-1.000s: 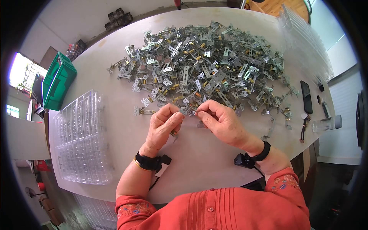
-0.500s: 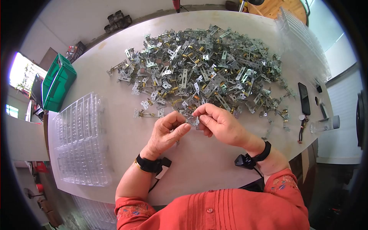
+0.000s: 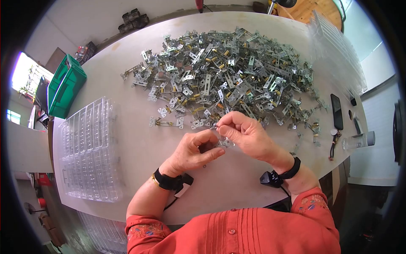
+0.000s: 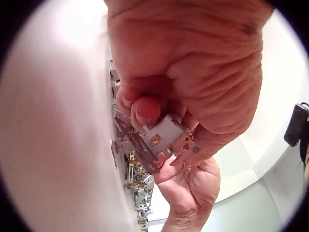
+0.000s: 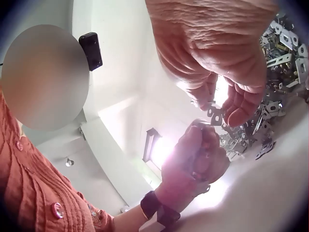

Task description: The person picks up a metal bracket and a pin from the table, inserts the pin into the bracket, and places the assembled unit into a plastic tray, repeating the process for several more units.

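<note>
A stamped metal bracket (image 4: 166, 133) with a brass-coloured piece is held in the curled fingers of my left hand (image 3: 192, 150). Its flat end tab with holes (image 5: 215, 116) sticks out toward my right hand (image 3: 246, 134). Thumb and fingertips of the right hand pinch at that tab, just above the left hand. The two hands meet in front of the near edge of a large heap of similar metal brackets (image 3: 228, 76). In the head view, the fingers hide much of the held bracket.
Clear plastic trays (image 3: 86, 156) lie on the table at left, and more trays (image 3: 336, 51) stand at back right. A green crate (image 3: 67, 86) is at far left. On the right are a phone (image 3: 336, 112), a watch (image 3: 334, 144) and a clear bottle (image 3: 357, 141).
My left hand has moved right and slightly toward my body, closer under the right hand. The right hand has shifted slightly, its fingers staying at the bracket.
</note>
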A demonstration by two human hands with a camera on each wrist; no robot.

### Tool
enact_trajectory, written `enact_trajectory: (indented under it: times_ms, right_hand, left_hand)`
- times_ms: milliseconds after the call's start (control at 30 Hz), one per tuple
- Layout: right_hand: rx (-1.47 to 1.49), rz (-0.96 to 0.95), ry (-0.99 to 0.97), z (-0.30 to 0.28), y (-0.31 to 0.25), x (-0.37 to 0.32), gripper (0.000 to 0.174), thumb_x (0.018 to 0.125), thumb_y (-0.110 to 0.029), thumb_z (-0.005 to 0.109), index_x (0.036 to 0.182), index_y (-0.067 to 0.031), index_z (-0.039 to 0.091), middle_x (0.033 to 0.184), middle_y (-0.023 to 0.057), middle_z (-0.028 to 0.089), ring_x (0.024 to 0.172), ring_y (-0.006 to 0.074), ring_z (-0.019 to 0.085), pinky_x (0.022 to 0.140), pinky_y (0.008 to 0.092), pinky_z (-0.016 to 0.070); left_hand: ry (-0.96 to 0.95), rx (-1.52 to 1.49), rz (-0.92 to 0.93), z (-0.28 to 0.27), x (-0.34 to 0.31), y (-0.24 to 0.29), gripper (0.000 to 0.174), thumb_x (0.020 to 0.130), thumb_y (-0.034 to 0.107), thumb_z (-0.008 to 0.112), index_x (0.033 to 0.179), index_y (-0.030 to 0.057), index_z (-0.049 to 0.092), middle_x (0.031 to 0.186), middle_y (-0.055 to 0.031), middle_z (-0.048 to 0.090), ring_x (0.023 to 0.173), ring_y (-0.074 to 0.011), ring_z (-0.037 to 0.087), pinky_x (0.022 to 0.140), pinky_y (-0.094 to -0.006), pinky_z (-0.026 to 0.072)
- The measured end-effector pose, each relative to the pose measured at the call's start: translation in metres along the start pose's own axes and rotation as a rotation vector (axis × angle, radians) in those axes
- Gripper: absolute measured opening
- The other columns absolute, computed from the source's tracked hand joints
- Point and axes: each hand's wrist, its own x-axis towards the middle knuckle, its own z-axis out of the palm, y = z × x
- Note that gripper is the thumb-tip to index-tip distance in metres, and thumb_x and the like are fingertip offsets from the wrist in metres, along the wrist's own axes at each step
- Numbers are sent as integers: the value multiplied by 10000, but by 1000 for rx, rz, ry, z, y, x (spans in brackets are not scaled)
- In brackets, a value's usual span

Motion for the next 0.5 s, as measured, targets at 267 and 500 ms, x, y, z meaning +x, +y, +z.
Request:
enact_trajectory:
  times_ms: [267, 500]
  right_hand:
    - [113, 82, 51, 3, -14, -2, 94, 1022, -148, 602, 1034, -55, 607, 839, -41, 577, 767, 35, 536, 697, 219, 473]
    - [4, 48, 53, 2, -13, -3, 105, 1028, -141, 588, 1011, -38, 588, 854, -6, 617, 783, 59, 597, 718, 231, 516]
  left_hand:
    - [291, 107, 126, 8, 2, -7, 225, 853, 82, 795, 866, 48, 573, 630, 60, 496, 559, -24, 406, 494, -224, 317]
    - [262, 192, 199, 6, 3, -7, 214, 918, 178, 739, 978, 25, 602, 729, 16, 562, 643, -39, 499, 534, -203, 378]
